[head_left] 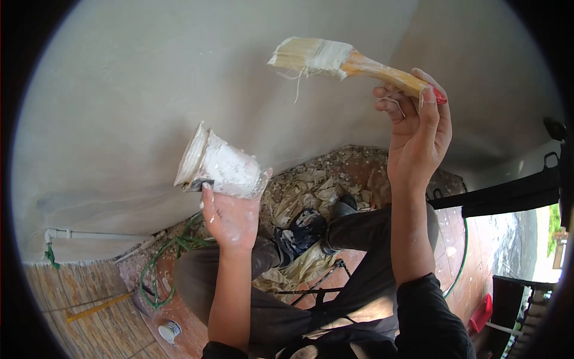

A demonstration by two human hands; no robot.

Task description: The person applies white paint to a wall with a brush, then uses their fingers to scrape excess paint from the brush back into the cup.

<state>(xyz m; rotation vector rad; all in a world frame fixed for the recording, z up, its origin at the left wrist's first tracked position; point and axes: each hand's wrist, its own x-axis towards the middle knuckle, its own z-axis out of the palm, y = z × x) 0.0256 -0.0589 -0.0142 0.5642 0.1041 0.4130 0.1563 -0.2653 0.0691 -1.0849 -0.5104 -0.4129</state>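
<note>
Right hand: grip pinching brush by handle end, bristles pointing left. Left hand: grip holding tub, below-left of bristles.

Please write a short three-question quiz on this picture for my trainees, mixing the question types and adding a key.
1. What does the left grip hold?
A) A paint roller
B) A white-smeared container
C) A trowel

2. True or false: the right grip holds the paintbrush by its bristles.

3. Fill in the blank: in this picture, the ____ grip is the higher of the two.

Key:
1. B
2. False; it holds the handle.
3. right
</note>
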